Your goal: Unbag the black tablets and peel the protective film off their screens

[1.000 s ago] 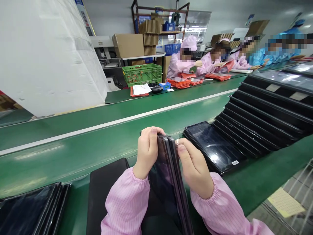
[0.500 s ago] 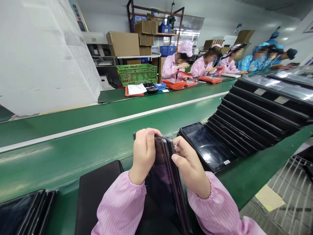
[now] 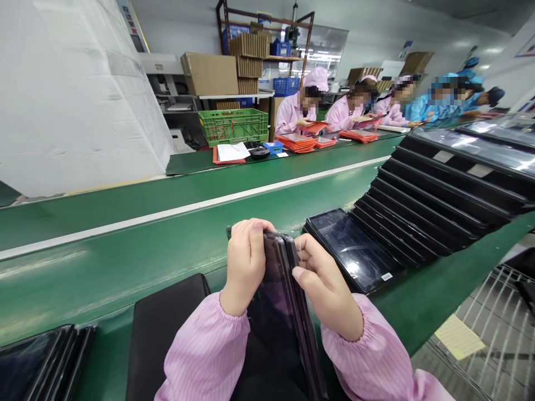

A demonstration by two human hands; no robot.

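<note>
Hands unchanged on tilted tablet

A slim black glass tablet stands on edge between the left hand and the right hand, beside a black rectangular mat on a green conveyor belt. A leaning row of black tablets lies at 2 o'clock, and a stack of black tablets at 8 o'clock. Across the belt, a green plastic crate stands at 11 o'clock, and seated co-workers in pink smocks sit at 1 o'clock.
</note>
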